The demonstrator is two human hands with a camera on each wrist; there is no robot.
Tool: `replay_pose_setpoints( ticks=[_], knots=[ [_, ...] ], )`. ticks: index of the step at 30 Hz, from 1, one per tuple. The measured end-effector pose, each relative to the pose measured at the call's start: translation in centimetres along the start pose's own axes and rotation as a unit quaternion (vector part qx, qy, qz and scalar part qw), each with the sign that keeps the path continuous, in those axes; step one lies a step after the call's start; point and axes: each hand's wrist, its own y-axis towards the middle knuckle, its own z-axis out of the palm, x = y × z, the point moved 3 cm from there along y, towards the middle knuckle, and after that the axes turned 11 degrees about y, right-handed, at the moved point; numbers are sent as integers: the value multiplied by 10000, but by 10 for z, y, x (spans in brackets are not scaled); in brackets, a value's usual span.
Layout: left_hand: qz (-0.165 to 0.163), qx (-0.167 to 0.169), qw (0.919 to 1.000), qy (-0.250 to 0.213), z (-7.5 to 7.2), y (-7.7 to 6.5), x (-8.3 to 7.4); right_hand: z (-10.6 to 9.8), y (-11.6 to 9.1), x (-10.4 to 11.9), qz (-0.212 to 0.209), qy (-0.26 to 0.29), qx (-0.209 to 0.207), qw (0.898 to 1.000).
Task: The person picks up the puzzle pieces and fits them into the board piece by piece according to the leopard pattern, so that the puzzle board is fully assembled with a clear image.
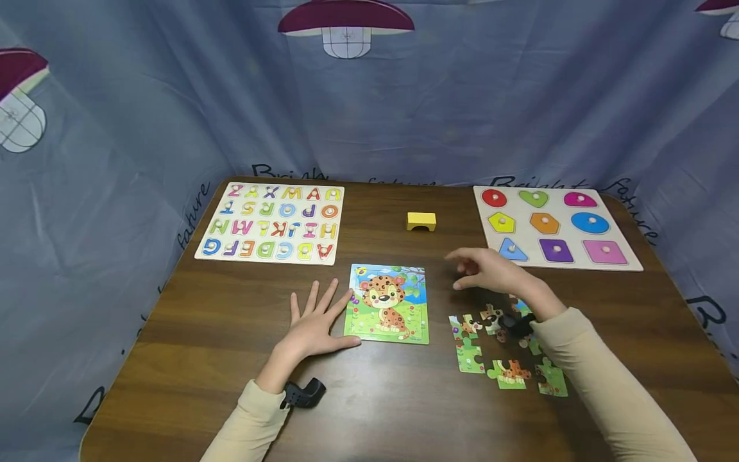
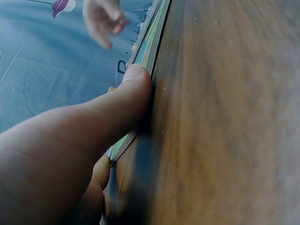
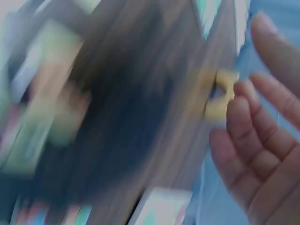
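Note:
A square leopard picture puzzle board (image 1: 387, 304) lies mid-table. My left hand (image 1: 314, 328) is spread flat on the table at its left side, with thumb and index finger touching the board's edge. In the left wrist view the thumb (image 2: 133, 84) lies against that edge. My right hand (image 1: 487, 269) hovers above the table, right of the board, fingers loosely bent and holding nothing. Below it lie several loose jigsaw pieces (image 1: 470, 359) with leopard and grass print, some partly hidden by the wrist. The right wrist view is blurred.
A yellow arch block (image 1: 421, 221) stands at the back middle. Behind left lies an alphabet peg board (image 1: 271, 223); behind right, a shapes peg board (image 1: 528, 240), close to my right hand. A blue curtain (image 1: 433, 115) hangs behind the table (image 1: 404, 410).

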Motion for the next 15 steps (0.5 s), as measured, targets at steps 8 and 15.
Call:
replay_pose_setpoints(
  ticks=[8, 15],
  knots=[
    [62, -33, 10000, -36, -1, -2, 1, -39, -69, -63, 305, 406, -113, 9986],
    [60, 33, 10000, -11, 0, -1, 1, -48, -101, -105, 339, 204, -149, 9991]
  ],
)
